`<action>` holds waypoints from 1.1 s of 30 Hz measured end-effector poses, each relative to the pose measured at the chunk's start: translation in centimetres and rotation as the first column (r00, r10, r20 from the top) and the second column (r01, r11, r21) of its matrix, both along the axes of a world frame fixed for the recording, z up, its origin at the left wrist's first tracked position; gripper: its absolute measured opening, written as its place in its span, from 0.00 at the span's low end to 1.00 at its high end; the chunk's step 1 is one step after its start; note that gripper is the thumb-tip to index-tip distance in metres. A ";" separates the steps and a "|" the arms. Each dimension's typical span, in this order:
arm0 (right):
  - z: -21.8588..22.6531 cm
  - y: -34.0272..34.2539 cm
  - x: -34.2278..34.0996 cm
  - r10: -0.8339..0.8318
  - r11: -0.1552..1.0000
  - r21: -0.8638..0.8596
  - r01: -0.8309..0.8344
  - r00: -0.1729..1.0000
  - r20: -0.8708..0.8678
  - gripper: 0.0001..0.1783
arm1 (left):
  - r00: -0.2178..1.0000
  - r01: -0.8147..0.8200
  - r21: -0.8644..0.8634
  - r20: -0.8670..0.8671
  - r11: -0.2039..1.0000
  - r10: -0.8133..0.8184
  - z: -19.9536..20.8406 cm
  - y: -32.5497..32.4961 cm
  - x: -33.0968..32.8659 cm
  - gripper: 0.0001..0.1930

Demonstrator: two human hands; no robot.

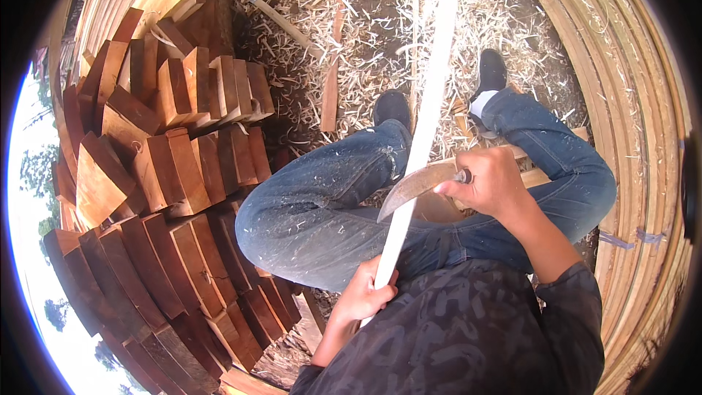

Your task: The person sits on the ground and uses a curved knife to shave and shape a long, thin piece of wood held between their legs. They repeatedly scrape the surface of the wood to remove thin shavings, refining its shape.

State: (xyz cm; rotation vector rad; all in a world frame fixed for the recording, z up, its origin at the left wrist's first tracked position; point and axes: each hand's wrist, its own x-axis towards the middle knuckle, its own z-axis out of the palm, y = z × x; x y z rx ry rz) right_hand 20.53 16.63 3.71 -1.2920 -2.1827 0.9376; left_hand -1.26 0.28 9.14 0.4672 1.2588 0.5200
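Note:
A long pale wooden strip (431, 95) runs from beside my waist up between my legs to the far edge of the view. Its far part is washed out by bright light. My left hand (369, 289) is closed around the near end of the strip, by my left hip. In my right hand (490, 181) is a knife with a broad curved blade (417, 186), gripped by its handle, most of which my fingers hide. The blade lies across the strip near my lap, its tip pointing left past the strip.
Stacked reddish-brown wood blocks (183, 168) rise on my left. Bundled long pale strips (629, 139) curve along my right, tied with bluish bands (632, 238). Curled shavings (365, 22) cover the ground ahead, with a reddish board (335, 66) and a thin stick (285, 22) among them.

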 end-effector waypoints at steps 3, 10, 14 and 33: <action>-0.2 2.2 0.1 0.005 0.990 0.140 -0.019 0.995 0.097 0.38 | 0.997 0.012 0.013 -0.076 1.000 -0.011 0.3 -0.3 0.4 0.09; -3.5 6.1 0.8 -0.259 0.966 0.001 0.260 0.963 0.069 0.39 | 0.994 -0.003 0.015 -0.113 1.000 0.005 -0.2 -0.8 0.2 0.05; -0.7 1.4 -1.0 0.021 0.995 0.098 -0.023 0.999 0.026 0.37 | 0.997 -0.018 -0.001 -0.069 1.000 0.018 -0.3 -0.9 0.2 0.06; -3.7 4.7 0.5 -0.144 0.977 0.164 0.138 0.989 0.023 0.42 | 0.970 0.069 0.118 -0.239 0.991 -0.039 -0.1 -1.2 0.7 0.06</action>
